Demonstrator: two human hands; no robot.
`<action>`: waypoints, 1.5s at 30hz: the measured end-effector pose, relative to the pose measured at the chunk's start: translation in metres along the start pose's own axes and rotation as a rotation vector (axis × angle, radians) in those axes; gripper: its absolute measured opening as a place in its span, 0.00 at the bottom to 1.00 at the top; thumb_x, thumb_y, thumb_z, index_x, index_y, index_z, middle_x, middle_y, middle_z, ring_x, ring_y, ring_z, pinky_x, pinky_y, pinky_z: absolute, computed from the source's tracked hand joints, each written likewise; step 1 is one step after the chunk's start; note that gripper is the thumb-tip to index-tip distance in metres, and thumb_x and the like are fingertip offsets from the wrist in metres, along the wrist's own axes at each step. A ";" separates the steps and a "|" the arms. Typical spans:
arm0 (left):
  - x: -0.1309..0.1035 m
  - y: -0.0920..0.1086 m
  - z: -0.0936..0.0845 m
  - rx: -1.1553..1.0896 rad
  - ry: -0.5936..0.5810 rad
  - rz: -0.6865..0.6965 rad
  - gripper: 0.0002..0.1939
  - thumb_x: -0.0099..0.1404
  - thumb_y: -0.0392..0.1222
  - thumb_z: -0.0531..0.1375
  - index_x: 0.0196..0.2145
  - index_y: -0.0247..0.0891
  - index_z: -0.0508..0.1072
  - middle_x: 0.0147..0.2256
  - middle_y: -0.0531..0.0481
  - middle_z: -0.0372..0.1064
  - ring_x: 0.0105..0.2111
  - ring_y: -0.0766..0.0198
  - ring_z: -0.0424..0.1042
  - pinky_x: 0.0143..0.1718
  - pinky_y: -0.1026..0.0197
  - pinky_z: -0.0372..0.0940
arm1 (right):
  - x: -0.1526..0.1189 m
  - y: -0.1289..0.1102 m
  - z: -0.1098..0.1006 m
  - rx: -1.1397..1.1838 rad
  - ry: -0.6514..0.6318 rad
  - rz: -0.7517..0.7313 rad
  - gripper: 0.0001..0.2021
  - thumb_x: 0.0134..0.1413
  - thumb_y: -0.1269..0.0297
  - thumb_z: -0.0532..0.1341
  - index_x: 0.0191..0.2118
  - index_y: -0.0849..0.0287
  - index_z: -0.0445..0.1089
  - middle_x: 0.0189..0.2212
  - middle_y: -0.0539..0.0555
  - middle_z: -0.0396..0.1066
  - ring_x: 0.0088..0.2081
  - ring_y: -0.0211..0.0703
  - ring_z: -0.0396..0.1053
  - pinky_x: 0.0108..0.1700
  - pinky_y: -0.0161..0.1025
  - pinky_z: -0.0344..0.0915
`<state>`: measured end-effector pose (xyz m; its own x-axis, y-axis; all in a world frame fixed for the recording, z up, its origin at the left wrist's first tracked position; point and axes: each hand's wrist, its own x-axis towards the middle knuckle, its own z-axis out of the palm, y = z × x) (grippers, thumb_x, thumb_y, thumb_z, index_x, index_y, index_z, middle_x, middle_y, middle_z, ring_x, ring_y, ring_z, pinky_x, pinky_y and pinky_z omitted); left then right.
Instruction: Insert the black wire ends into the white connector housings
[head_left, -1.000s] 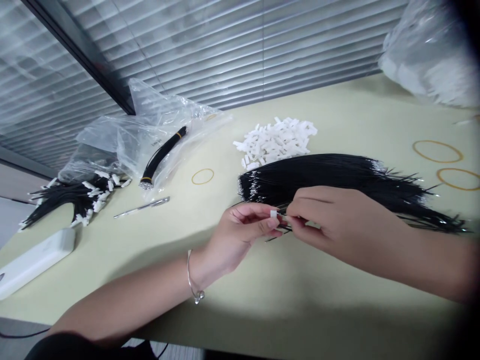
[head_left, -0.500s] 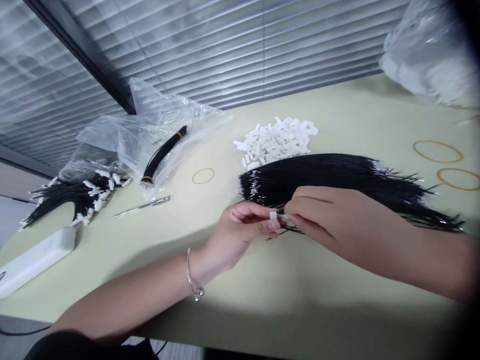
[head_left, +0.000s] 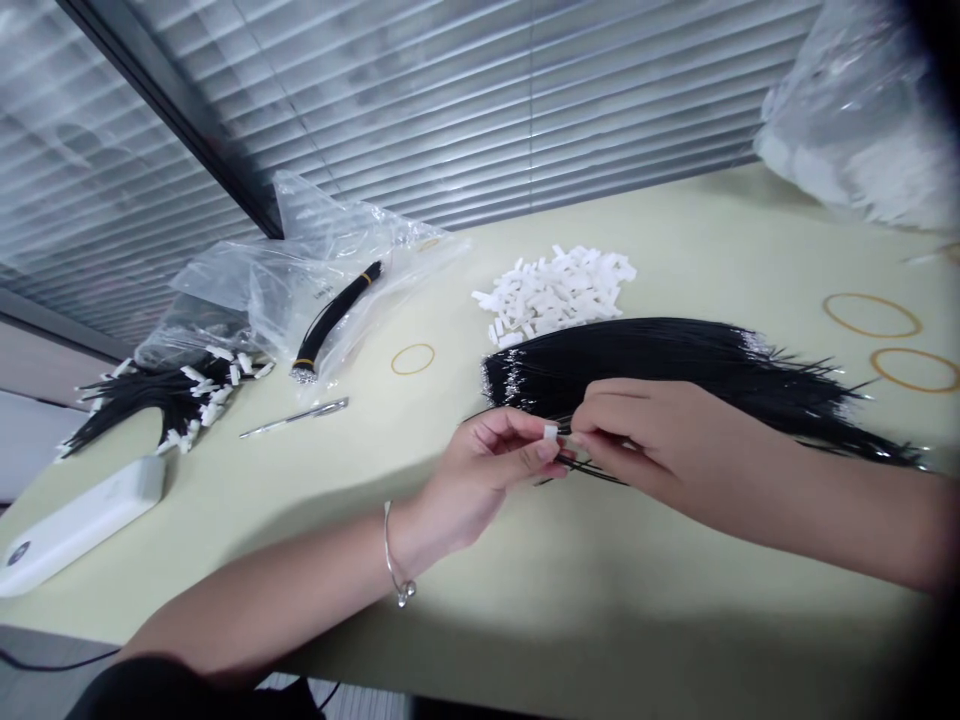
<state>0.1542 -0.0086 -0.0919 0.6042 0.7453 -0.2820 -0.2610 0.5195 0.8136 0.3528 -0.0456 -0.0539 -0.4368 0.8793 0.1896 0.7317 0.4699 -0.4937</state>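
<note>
Between the thumb and fingers of my left hand [head_left: 480, 470] is a small white plastic connector housing [head_left: 550, 432]. My right hand [head_left: 637, 430] pinches a thin black wire just to its right; its fingertips partly hide the wire's end. Several thin black wires [head_left: 592, 468] run below the fingertips, linked to the housing area. Behind both hands lies a thick bundle of black wires [head_left: 622, 355] with silvery metal terminals at its ends. A heap of white connector housings [head_left: 559, 292] lies just beyond that bundle.
At the left are wires with white housings fitted [head_left: 161, 400], a white case [head_left: 82, 525] and a pen [head_left: 294, 417]. A banded wire bundle [head_left: 337, 318] rests on a clear plastic bag [head_left: 255, 285]. Rubber bands [head_left: 872, 314] lie on the table; a filled plastic bag [head_left: 862, 130] stands back right.
The view has shifted slightly, so the table things appear a little lower and to the right. Both hands stay close together, with the right fingertips slightly farther from the housing.
</note>
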 end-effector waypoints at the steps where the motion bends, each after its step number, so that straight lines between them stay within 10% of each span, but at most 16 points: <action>1: 0.000 0.001 0.001 0.000 -0.004 -0.005 0.09 0.55 0.37 0.73 0.32 0.33 0.78 0.32 0.48 0.79 0.33 0.66 0.77 0.38 0.63 0.71 | 0.001 -0.001 -0.001 0.036 -0.011 0.020 0.15 0.64 0.66 0.51 0.24 0.58 0.60 0.24 0.49 0.64 0.24 0.35 0.61 0.27 0.35 0.54; 16: 0.000 0.001 0.004 -0.073 0.063 -0.007 0.12 0.55 0.38 0.73 0.35 0.32 0.77 0.31 0.51 0.75 0.32 0.69 0.74 0.41 0.63 0.69 | -0.004 -0.002 0.013 -0.052 0.108 -0.056 0.10 0.53 0.73 0.51 0.24 0.56 0.53 0.20 0.46 0.58 0.21 0.34 0.55 0.23 0.33 0.51; 31: 0.002 0.002 0.002 -0.057 -0.032 -0.050 0.11 0.56 0.37 0.72 0.36 0.33 0.78 0.32 0.49 0.76 0.34 0.66 0.76 0.38 0.63 0.71 | 0.000 0.001 0.012 0.065 0.070 0.124 0.11 0.57 0.68 0.53 0.23 0.55 0.56 0.20 0.46 0.60 0.21 0.34 0.57 0.23 0.33 0.51; 45: 0.004 0.005 -0.001 -0.065 -0.031 -0.084 0.11 0.52 0.34 0.74 0.31 0.31 0.78 0.29 0.49 0.78 0.31 0.65 0.78 0.34 0.64 0.73 | -0.004 0.005 0.012 -0.058 0.026 0.006 0.13 0.66 0.66 0.50 0.27 0.56 0.57 0.26 0.49 0.62 0.25 0.37 0.60 0.27 0.36 0.52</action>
<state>0.1550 -0.0026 -0.0891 0.6486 0.6854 -0.3310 -0.2562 0.6060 0.7530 0.3520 -0.0473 -0.0676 -0.4192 0.8834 0.2094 0.7637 0.4678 -0.4449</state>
